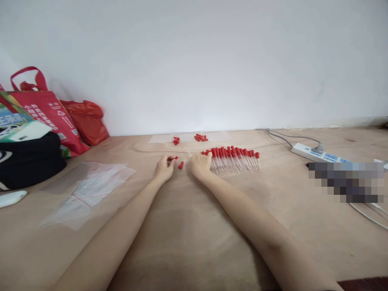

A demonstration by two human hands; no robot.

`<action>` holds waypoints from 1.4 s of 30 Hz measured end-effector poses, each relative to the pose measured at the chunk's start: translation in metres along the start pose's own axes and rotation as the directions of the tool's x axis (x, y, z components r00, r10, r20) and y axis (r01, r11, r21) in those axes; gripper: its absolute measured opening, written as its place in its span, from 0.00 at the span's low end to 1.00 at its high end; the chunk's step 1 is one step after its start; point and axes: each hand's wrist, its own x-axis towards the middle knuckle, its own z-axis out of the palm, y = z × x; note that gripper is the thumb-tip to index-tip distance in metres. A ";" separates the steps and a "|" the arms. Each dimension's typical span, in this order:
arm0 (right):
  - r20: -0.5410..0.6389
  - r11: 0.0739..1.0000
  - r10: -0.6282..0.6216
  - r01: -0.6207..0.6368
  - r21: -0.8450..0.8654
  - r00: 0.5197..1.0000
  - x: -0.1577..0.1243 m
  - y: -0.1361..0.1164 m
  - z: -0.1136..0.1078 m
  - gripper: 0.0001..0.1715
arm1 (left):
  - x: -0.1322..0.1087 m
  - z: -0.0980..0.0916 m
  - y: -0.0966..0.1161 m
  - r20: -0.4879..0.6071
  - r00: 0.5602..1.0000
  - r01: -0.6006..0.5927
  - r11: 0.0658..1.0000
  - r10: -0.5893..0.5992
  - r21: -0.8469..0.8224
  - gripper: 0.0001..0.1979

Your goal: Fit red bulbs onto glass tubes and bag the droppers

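Observation:
My left hand [164, 167] is closed, pinching a small red rubber bulb [174, 158] between thumb and fingertips. My right hand [200, 165] is also closed, and a thin clear dropper tube [188, 152] sticks out at its fingertips, pointing up and left. Between the hands lies a dropper with a red bulb [181, 165]; its clear tube is faint against the table. Just right of my right hand, several red-bulbed droppers [232, 155] lie side by side in a row, bulbs away from me. The hand covers part of the row's left end.
Loose red bulbs [200, 138] and another small pile of bulbs [176, 140] lie near the wall, beside clear tubes. Clear zip bags [91, 190] spread at left, before a black bag [30, 161] and red bags [86, 121]. A power strip [321, 153] is at right.

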 end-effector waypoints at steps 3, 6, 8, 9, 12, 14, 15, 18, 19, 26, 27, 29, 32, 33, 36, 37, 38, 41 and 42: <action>-0.103 0.999 -0.019 0.022 0.024 0.994 -0.019 0.022 0.001 0.18 | 0.000 0.001 -0.006 -0.071 0.997 0.015 0.998 -0.019 -0.057 0.04; -0.206 0.969 -0.231 0.243 0.035 0.951 -0.050 0.056 0.007 0.15 | -0.001 0.004 -0.010 -0.131 0.990 0.025 0.993 -0.040 -0.120 0.07; -0.213 0.939 -0.329 0.343 0.027 0.920 -0.070 0.080 0.012 0.14 | -0.004 0.006 -0.010 -0.170 0.984 0.033 0.989 -0.058 -0.146 0.09; -0.220 0.930 -0.351 0.366 0.032 0.910 -0.079 0.091 0.013 0.13 | -0.006 0.006 -0.009 -0.187 0.980 0.037 0.988 -0.066 -0.152 0.10; -0.237 0.916 -0.365 0.393 0.083 0.900 -0.094 0.110 0.014 0.13 | -0.016 0.004 -0.004 -0.213 0.974 0.043 0.988 -0.073 -0.147 0.12; -0.247 0.904 -0.356 0.399 0.153 0.901 -0.094 0.113 0.013 0.13 | -0.025 0.001 0.002 -0.204 0.977 0.035 0.990 -0.063 -0.135 0.13; -0.251 0.895 -0.349 0.401 0.197 0.903 -0.093 0.111 0.013 0.13 | -0.030 -0.002 0.005 -0.193 0.980 0.022 0.992 -0.046 -0.124 0.14; -0.233 0.862 -0.324 0.388 0.327 0.917 -0.085 0.102 0.015 0.17 | -0.046 -0.010 0.019 -0.136 0.984 -0.122 0.992 0.119 -0.018 0.13; -0.217 0.857 -0.312 0.372 0.356 0.925 -0.083 0.098 0.017 0.17 | -0.051 -0.012 0.024 -0.106 0.970 -0.217 0.975 0.220 0.039 0.12; -0.173 0.874 -0.283 0.327 0.358 0.944 -0.080 0.090 0.025 0.13 | -0.068 -0.012 0.041 0.153 0.790 -0.611 0.782 0.593 0.123 0.09; -0.186 0.868 -0.279 0.330 0.371 0.942 -0.081 0.090 0.025 0.12 | -0.069 -0.011 0.041 0.180 0.782 -0.620 0.772 0.597 0.137 0.09; -0.217 0.840 -0.270 0.339 0.423 0.938 -0.083 0.090 0.026 0.10 | -0.070 -0.010 0.043 0.215 0.774 -0.629 0.761 0.595 0.160 0.10; -0.254 0.800 -0.263 0.358 0.481 0.931 -0.083 0.090 0.027 0.08 | -0.071 -0.009 0.045 0.239 0.770 -0.631 0.761 0.591 0.152 0.10; -0.262 0.795 -0.262 0.362 0.487 0.929 -0.083 0.090 0.028 0.08 | -0.072 -0.009 0.046 0.246 0.772 -0.628 0.765 0.587 0.145 0.11; -0.273 0.791 -0.266 0.372 0.486 0.924 -0.083 0.087 0.028 0.08 | -0.073 -0.008 0.048 0.255 0.778 -0.616 0.777 0.574 0.131 0.11; -0.275 0.792 -0.268 0.374 0.484 0.923 -0.083 0.087 0.027 0.08 | -0.073 -0.008 0.049 0.256 0.776 -0.617 0.776 0.576 0.126 0.11; -0.276 0.792 -0.270 0.375 0.482 0.923 -0.083 0.086 0.027 0.08 | -0.074 -0.007 0.049 0.257 0.772 -0.622 0.774 0.582 0.119 0.11; -0.280 0.784 -0.272 0.380 0.491 0.921 -0.084 0.085 0.025 0.08 | -0.075 -0.007 0.051 0.253 0.759 -0.638 0.763 0.600 0.102 0.10; -0.279 0.777 -0.274 0.383 0.500 0.920 -0.084 0.085 0.025 0.08 | -0.076 -0.007 0.052 0.249 0.758 -0.639 0.763 0.603 0.098 0.10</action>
